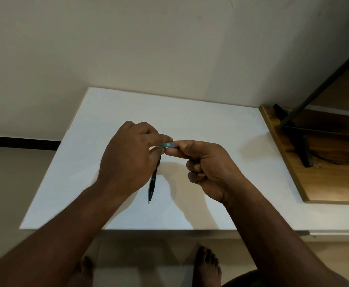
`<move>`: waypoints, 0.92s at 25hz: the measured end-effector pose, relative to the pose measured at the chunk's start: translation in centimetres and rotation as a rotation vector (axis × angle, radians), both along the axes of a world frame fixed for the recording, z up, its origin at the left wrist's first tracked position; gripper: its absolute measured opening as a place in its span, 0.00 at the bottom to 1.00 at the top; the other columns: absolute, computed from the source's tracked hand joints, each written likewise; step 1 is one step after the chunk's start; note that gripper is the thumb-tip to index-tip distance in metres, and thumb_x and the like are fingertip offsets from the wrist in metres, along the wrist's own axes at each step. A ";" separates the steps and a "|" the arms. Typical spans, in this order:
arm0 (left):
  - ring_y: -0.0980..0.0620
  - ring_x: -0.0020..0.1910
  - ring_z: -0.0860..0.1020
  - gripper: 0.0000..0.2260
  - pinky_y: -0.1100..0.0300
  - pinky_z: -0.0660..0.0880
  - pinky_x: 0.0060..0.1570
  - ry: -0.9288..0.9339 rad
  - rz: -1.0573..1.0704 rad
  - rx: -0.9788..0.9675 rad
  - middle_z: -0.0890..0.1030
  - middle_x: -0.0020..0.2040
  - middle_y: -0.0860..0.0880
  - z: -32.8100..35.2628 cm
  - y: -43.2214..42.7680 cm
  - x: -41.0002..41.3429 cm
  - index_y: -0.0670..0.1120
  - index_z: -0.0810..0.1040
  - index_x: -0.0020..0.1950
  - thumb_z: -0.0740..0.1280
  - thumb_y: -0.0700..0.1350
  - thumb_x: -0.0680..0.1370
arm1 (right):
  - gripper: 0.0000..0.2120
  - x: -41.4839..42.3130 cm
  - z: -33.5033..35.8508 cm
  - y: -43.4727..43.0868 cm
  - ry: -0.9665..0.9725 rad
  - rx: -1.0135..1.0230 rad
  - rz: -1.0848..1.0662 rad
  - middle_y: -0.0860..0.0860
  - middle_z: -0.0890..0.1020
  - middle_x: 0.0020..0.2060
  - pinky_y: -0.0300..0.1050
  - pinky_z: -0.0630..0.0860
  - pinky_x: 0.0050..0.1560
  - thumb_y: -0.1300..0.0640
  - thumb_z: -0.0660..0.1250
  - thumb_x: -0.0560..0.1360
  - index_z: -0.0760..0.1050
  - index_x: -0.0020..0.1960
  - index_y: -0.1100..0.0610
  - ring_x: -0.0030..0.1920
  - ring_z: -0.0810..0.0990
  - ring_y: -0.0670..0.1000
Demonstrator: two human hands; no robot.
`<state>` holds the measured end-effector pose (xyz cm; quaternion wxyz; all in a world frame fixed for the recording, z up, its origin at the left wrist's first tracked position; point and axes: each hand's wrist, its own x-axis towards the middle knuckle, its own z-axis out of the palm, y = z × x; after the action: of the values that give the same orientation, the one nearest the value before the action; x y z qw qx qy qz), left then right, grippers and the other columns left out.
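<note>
A small flat teal object (168,145) is held above the white table (210,129), most of it hidden by fingers. My left hand (128,158) pinches its left end between forefinger and thumb. My right hand (206,162) pinches its right end, its other fingers curled into the palm. Below the hands a dark pen (153,183) lies on the table, pointing toward me, its upper part hidden behind my left hand.
A wooden board (325,183) sits at the table's right side with a black metal stand (300,139) and a dark cable on it. A pale wall rises behind the table. My bare feet (207,266) show on the floor below the front edge.
</note>
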<state>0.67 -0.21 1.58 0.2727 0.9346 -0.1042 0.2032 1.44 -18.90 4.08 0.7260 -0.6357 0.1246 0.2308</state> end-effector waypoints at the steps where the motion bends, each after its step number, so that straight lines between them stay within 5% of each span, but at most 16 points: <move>1: 0.50 0.49 0.76 0.13 0.59 0.69 0.46 0.014 0.011 -0.036 0.85 0.50 0.53 0.0 0.0 0.0 0.54 0.86 0.60 0.74 0.44 0.77 | 0.14 0.0 0.2 -0.1 -0.012 0.007 0.006 0.56 0.90 0.52 0.38 0.59 0.31 0.62 0.61 0.84 0.86 0.57 0.60 0.29 0.60 0.46; 6: 0.51 0.50 0.78 0.12 0.56 0.76 0.51 0.058 0.045 -0.163 0.86 0.52 0.55 0.2 0.1 0.3 0.57 0.86 0.59 0.75 0.46 0.76 | 0.16 0.0 0.5 -0.3 -0.029 0.082 0.053 0.56 0.89 0.56 0.35 0.62 0.28 0.62 0.58 0.84 0.85 0.61 0.59 0.28 0.60 0.45; 13: 0.51 0.52 0.80 0.12 0.53 0.78 0.54 0.072 0.065 -0.225 0.87 0.53 0.53 0.5 -0.3 0.0 0.54 0.86 0.59 0.75 0.45 0.76 | 0.12 -0.1 0.4 0.0 -0.050 0.041 0.018 0.57 0.89 0.55 0.36 0.61 0.27 0.58 0.67 0.83 0.84 0.62 0.61 0.27 0.60 0.45; 23: 0.54 0.52 0.82 0.11 0.54 0.79 0.57 0.177 0.077 -0.381 0.87 0.52 0.55 0.8 -0.9 -0.4 0.54 0.87 0.57 0.76 0.47 0.75 | 0.06 -0.2 0.3 0.4 -0.220 -0.186 -0.084 0.53 0.90 0.46 0.41 0.61 0.30 0.56 0.71 0.82 0.85 0.50 0.57 0.24 0.62 0.44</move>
<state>0.23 -1.11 2.43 0.4447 0.8836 -0.0038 0.1466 1.23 -18.47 4.41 0.6823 -0.7159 0.0918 0.1167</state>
